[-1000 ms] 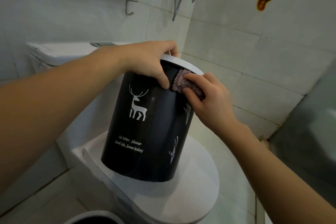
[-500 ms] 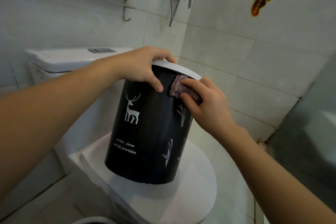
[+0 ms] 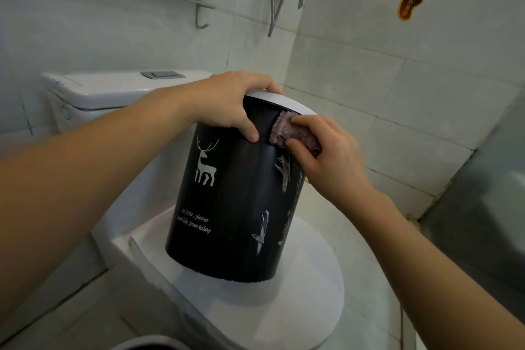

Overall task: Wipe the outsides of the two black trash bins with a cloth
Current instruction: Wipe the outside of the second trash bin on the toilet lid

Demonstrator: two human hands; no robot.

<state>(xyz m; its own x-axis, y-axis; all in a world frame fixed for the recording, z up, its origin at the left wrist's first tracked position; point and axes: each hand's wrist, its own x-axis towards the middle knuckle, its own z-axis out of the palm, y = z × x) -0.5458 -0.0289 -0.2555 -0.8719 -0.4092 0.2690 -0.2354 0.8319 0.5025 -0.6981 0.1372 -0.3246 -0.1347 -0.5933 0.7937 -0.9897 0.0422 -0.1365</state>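
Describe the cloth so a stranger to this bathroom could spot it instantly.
Start at the white toilet; on its closed lid stands a black bin with a white deer print. Near the bin's white rim, on its right side, the right hand presses a small fuzzy cloth against the black wall. It is the only mauve, fluffy thing among hard black and white surfaces.
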